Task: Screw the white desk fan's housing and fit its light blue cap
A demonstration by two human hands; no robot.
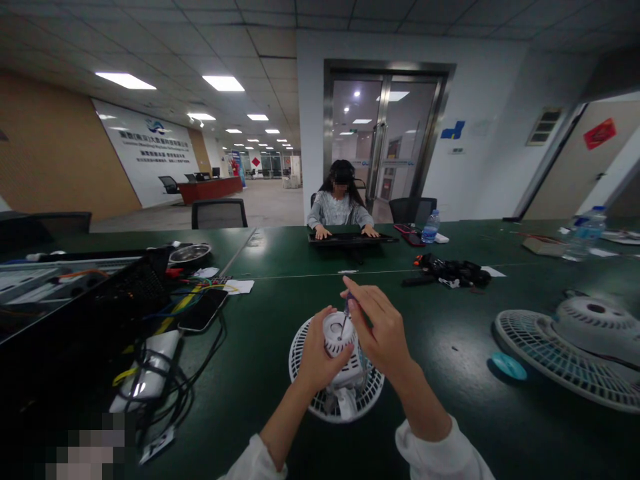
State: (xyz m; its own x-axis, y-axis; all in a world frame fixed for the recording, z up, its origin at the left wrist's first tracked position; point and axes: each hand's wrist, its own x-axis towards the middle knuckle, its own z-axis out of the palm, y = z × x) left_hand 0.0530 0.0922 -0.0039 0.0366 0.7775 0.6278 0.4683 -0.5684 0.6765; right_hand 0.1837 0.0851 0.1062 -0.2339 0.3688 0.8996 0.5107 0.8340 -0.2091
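A small white fan (336,373) lies on the green table (280,313) in front of me, its round grille flat and its motor housing (337,333) pointing up. My left hand (316,357) is wrapped round the housing from the left. My right hand (383,330) pinches a thin screwdriver (346,313) whose tip goes down into the top of the housing.
A second, taken-apart fan (570,347) and a blue cap (507,365) lie at the right. A phone (203,310), cables and a black crate (100,300) crowd the left. Across the table a person (341,207) rests both hands on a keyboard (350,238), beside a water bottle (430,227).
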